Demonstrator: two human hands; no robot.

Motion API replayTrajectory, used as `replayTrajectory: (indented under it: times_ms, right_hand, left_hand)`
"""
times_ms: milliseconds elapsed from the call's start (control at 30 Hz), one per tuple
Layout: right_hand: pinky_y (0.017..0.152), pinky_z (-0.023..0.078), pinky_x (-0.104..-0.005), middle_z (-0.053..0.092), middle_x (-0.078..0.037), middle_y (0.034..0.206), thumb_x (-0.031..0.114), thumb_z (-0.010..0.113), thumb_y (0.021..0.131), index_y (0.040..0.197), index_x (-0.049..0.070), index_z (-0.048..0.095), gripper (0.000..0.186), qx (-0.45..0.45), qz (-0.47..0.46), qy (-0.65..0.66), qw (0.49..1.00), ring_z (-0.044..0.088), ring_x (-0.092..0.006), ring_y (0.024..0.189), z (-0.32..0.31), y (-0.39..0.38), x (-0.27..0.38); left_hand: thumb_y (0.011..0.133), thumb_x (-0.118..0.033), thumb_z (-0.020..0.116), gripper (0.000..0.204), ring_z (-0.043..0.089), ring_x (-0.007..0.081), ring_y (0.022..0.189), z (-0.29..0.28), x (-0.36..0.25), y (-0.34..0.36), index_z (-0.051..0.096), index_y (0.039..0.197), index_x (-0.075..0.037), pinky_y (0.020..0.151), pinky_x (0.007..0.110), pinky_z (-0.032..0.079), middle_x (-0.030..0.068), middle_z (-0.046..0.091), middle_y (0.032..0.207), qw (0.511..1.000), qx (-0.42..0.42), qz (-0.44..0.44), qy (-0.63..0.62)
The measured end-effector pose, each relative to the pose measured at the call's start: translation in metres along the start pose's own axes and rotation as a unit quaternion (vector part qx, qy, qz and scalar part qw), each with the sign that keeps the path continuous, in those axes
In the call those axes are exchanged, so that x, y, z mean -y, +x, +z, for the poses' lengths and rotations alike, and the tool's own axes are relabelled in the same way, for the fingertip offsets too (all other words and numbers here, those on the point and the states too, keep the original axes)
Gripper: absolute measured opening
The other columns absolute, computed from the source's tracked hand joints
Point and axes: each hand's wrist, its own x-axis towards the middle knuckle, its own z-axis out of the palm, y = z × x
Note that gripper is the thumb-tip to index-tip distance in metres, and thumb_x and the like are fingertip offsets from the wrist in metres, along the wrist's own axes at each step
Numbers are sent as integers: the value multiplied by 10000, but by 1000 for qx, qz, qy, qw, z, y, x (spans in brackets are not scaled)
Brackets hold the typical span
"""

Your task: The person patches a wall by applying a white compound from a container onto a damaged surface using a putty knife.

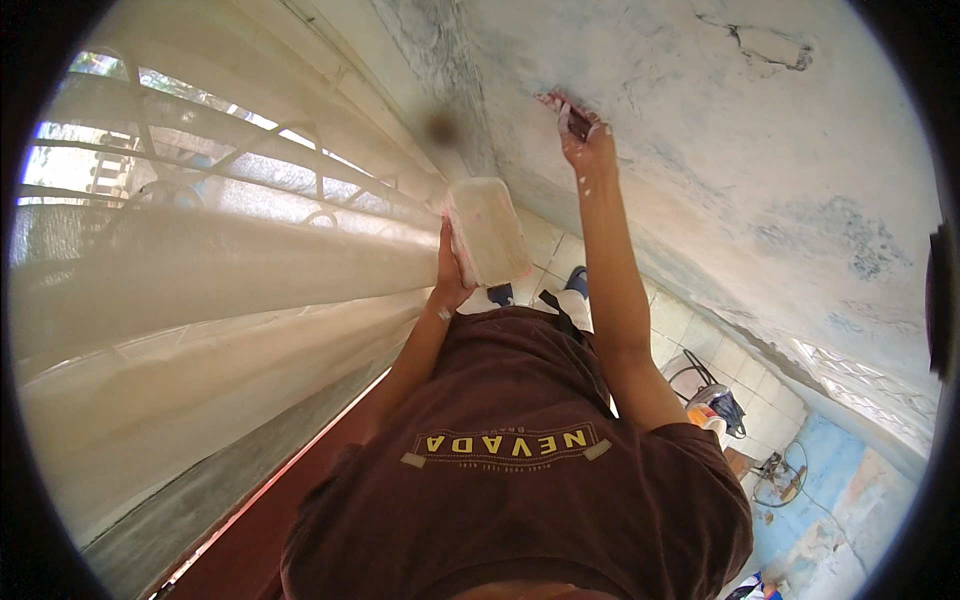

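My left hand [451, 272] grips the side of a pale rectangular plastic tub [490, 232] with pinkish marks along its rim. The tub is held out over the floor, beside the curtain; what lies in it cannot be told apart. Higher up and to the right, my right hand [588, 143] is at the white wall [690, 130], closed around a small dark object. A reddish edge shows at the wall by its fingertips, and the object's kind is not clear. White smears spot the right fingers and wrist, and a white patch marks the left wrist.
Pale curtains [230, 260] hang on the left before a window with curved bars. The wall has grey patches and a cracked spot [770, 47]. On the tiled floor [690, 325], at the right, lie a dark bag-like item [728, 410] and a cable [785, 485].
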Motion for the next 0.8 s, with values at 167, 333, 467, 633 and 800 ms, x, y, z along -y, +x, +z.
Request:
replayTrajectory:
  times_ms: [167,333,467,633,800]
  right_hand:
    - [928,556,-336,585,-247,1122,44,374,993,1121,-163,505,277,86,-136,-107,981,596,-315,1012,-2,-72,4]
    - [927,558,-314,610,-206,1092,94,398,997,1064,-101,542,252,-42,-98,-113,988,621,-279,999,-91,-81,-24]
    - [962,500,-299,599,-193,1145,82,377,979,1098,-85,544,265,-38,-32,-224,973,594,-255,1056,-166,-3,-37]
    - [902,564,-308,589,-202,1104,-3,387,954,1073,-121,528,219,-14,-94,-82,992,592,-275,1024,-118,49,-46]
    - [851,581,-343,592,-200,1064,-1,430,950,1030,-123,536,180,-11,-45,-9,999,602,-288,985,-35,14,-22]
  left_hand:
    - [962,-634,344,743,473,283,1292,-1,4,8,279,1492,-117,1054,464,424,119,423,1450,1000,16,-14,5]
    - [969,-622,337,725,469,278,1296,-1,2,3,281,1491,-121,1056,461,427,115,428,1445,1000,26,1,6]
    - [961,-636,335,730,481,295,1279,4,0,0,315,1477,-121,1070,486,402,126,443,1428,1000,20,-6,4]
    - [981,-613,303,709,502,280,1265,-2,-1,1,294,1483,-112,1041,463,441,118,468,1412,999,39,-14,5]
    - [979,-610,317,702,487,279,1273,5,-2,-6,310,1474,-112,1048,466,429,117,459,1413,999,27,-7,15]
